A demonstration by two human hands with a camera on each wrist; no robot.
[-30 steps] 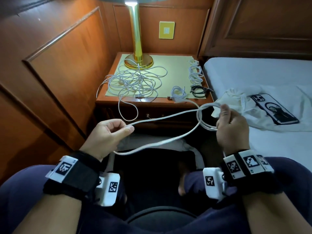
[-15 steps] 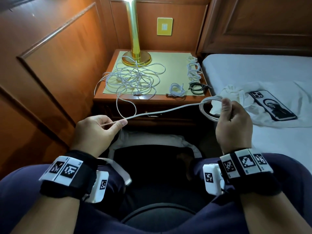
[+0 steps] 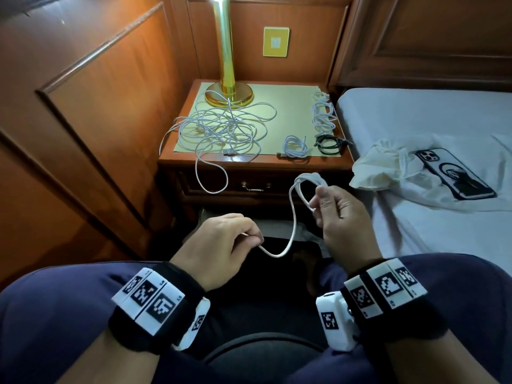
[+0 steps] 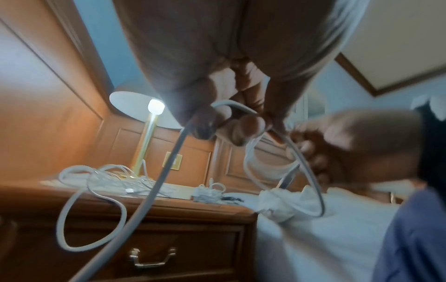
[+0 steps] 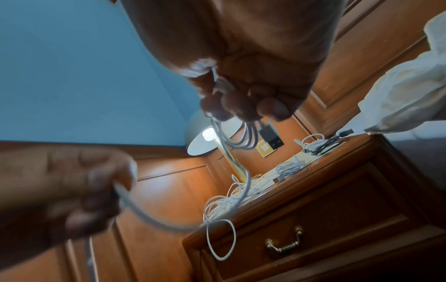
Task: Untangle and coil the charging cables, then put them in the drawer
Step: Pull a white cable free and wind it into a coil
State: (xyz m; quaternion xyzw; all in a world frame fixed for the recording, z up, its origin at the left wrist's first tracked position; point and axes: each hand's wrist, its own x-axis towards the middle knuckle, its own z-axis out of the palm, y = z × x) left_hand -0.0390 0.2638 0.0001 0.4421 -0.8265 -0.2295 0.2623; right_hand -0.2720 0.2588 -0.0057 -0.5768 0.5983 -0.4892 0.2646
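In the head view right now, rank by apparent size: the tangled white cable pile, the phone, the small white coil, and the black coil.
1. Tangled white cable pile
2. Phone
3. Small white coil and black coil: these two look about alike, so I won't rank them.

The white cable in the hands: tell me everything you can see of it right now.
The white cable is thin, round and flexible, rubbery in look. The right hand grips several coiled loops of it, held up before the closed drawer; the right wrist view shows a dark USB plug hanging beside those loops. One loose strand sags from the coil across to the left hand, which pinches it. Past that pinch it runs down out of view. It hangs in the air, touching nothing but the hands.
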